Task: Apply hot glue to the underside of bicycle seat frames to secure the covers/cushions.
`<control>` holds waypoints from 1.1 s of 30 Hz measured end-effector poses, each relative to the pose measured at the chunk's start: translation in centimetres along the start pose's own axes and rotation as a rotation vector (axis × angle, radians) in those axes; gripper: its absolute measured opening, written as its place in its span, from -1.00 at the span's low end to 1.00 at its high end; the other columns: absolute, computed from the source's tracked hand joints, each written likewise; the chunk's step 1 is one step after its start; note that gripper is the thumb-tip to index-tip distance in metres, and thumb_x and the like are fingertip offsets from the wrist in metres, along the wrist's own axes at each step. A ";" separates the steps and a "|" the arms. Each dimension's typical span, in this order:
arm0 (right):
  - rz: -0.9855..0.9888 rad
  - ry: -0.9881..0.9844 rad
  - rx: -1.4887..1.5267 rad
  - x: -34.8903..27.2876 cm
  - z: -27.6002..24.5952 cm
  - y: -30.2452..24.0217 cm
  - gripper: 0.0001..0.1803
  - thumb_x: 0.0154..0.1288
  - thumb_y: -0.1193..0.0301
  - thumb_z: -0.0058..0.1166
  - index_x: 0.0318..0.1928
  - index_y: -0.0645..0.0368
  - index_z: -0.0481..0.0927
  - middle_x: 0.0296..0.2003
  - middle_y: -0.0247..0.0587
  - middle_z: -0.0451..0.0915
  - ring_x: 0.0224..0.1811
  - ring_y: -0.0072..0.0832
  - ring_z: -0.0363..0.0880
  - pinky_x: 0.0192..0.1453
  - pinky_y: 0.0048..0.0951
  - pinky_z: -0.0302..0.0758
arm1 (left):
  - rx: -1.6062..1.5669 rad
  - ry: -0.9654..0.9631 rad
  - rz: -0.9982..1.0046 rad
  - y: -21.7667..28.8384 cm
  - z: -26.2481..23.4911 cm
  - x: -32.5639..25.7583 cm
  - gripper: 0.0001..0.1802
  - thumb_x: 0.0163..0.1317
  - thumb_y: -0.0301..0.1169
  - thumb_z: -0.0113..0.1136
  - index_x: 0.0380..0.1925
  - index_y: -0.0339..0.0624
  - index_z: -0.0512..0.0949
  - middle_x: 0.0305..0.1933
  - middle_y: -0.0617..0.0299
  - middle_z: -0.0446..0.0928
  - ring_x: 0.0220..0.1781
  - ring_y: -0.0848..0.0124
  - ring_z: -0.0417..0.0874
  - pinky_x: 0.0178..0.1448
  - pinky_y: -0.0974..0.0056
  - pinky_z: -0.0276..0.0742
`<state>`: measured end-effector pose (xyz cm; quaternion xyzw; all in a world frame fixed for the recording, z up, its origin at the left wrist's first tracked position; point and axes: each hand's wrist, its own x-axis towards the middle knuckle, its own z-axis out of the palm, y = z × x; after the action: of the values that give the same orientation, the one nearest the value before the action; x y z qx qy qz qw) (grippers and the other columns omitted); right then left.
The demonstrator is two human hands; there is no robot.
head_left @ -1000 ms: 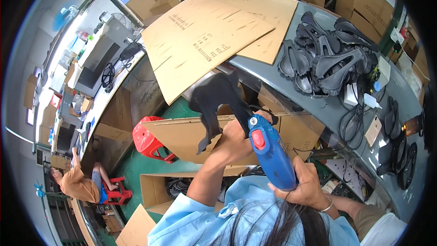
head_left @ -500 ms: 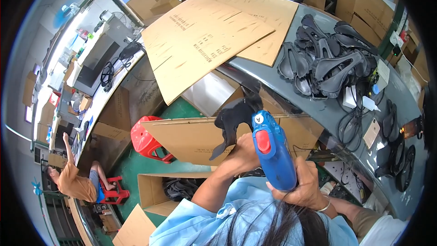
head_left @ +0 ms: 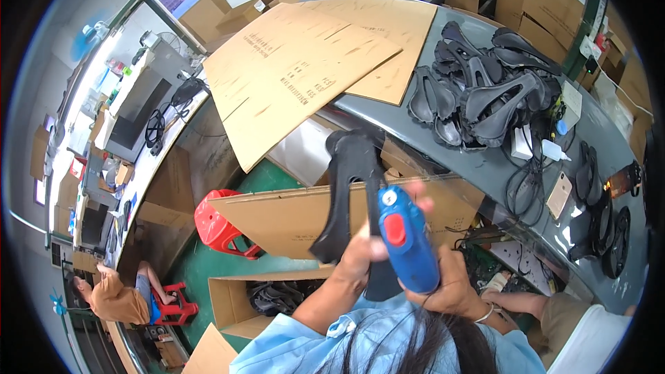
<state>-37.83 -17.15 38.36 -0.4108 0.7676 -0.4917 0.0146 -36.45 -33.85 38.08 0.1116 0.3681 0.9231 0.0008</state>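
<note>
In front of my chest, a black bicycle saddle piece (head_left: 344, 190) with a long central slot is gripped by my left hand (head_left: 357, 253), whose fingers are partly blurred. My right hand (head_left: 449, 280) wraps around a blue handheld power tool (head_left: 410, 249) with a red button on top. The tool lies close along the saddle piece's right side and hides part of it, including any contact between them. Blurred fingertips show past the tool's far end. On the grey table to the right lies a pile of similar black saddle pieces (head_left: 478, 90).
Flat cardboard sheets (head_left: 298, 62) cover the far left of the table (head_left: 388, 121). A phone (head_left: 560, 199), cables and a small white bottle (head_left: 552, 150) lie on the right. Below stand an open carton (head_left: 232, 301) of black pieces and a red stool (head_left: 222, 225). A seated person (head_left: 121, 298) is at left.
The saddle piece has turned, so its long slotted face now shows. My left hand has shifted along it, and the tool sits slightly lower. The person at left has lowered a raised arm.
</note>
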 end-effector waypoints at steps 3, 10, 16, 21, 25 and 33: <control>-0.026 -0.070 0.069 -0.5 -0.2 -0.7 -0.47 -0.25 0.28 0.36 -0.34 0.33 0.37 -0.56 -0.06 0.47 -0.57 -0.16 0.52 -0.50 -0.28 0.44 | 0.128 0.301 0.422 -0.7 -0.5 2.6 -0.31 0.18 0.01 -0.01 0.18 -0.21 0.15 -0.06 0.02 0.43 -0.17 0.36 0.48 -0.14 0.37 0.45; 0.256 0.032 -0.124 -0.6 -0.9 -1.2 -0.50 -0.16 0.22 0.38 -0.48 0.23 0.30 -0.66 -0.11 0.45 -0.63 -0.20 0.52 -0.51 -0.30 0.45 | 0.262 0.547 0.414 1.4 -0.8 1.3 -0.36 0.08 -0.26 0.12 0.11 -0.22 0.10 -0.33 0.01 0.45 -0.46 0.37 0.52 -0.47 0.39 0.44; 0.165 0.020 -0.138 -0.7 -0.7 -1.3 -0.53 -0.21 0.29 0.38 -0.45 0.25 0.34 -0.66 -0.11 0.46 -0.63 -0.22 0.52 -0.53 -0.34 0.44 | 0.393 0.504 0.435 2.6 1.5 1.3 -0.24 0.03 -0.19 0.15 0.17 -0.31 0.08 -0.01 -0.07 0.36 -0.31 0.38 0.50 -0.25 0.32 0.47; 0.211 -0.059 -0.132 -1.0 -0.8 -1.3 -0.48 -0.18 0.25 0.40 -0.41 0.28 0.33 -0.56 -0.06 0.51 -0.56 -0.24 0.55 -0.44 -0.36 0.45 | 0.427 0.504 0.438 2.4 1.2 0.9 -0.29 0.03 -0.23 0.14 0.15 -0.33 0.15 0.14 -0.07 0.30 -0.04 0.33 0.45 0.07 0.28 0.38; 0.196 -0.052 -0.154 -1.1 -0.9 -1.5 -0.48 -0.19 0.25 0.40 -0.40 0.28 0.33 -0.55 -0.07 0.52 -0.56 -0.26 0.55 -0.44 -0.37 0.45 | 0.480 0.453 0.415 2.5 1.0 0.5 -0.30 0.03 -0.23 0.14 0.14 -0.34 0.17 0.13 -0.03 0.31 0.09 0.31 0.39 0.19 0.23 0.30; 0.109 0.040 -0.221 -0.7 -1.4 -0.9 -0.57 -0.30 0.37 0.34 -0.47 0.23 0.35 -0.67 -0.13 0.45 -0.64 -0.23 0.49 -0.54 -0.33 0.41 | 0.593 0.280 0.238 4.9 0.4 0.7 -0.45 0.02 -0.34 0.13 0.05 -0.34 0.36 -0.04 0.12 0.44 -0.11 0.44 0.48 -0.07 0.39 0.45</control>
<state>-37.36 -15.85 39.51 -0.3578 0.8385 -0.4106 -0.0194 -36.68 -37.11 41.85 0.0214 0.6012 0.7760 -0.1896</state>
